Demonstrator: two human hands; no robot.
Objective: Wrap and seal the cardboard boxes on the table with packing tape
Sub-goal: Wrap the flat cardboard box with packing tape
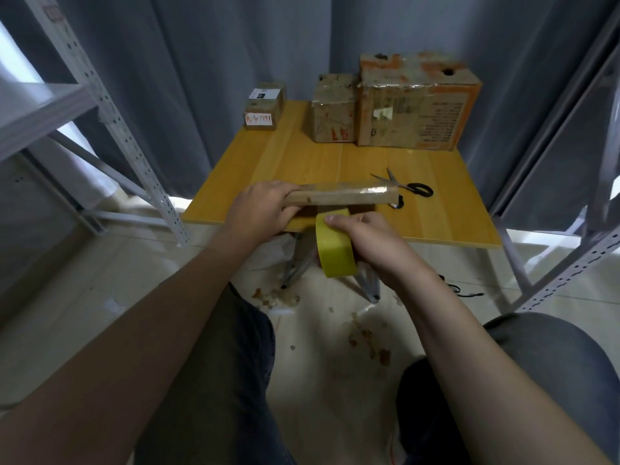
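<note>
Over the near edge of the table [302, 162]: flat cardboard box [345, 196] held level, left hand [265, 209] fingers curled round its left end. Right hand [372, 239] grips the yellow packing-tape roll [335, 253] just below the box's front. Risk: the one-handed hold lets the box twist under tape pull, so the strip lands skewed or creased. Scissors [402, 184] lie just beyond.

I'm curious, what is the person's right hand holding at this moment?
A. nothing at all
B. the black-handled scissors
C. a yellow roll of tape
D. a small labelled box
C: the right hand grips the yellow tape roll just below the flat box that the left hand holds, while the scissors lie untouched on the table.
</note>
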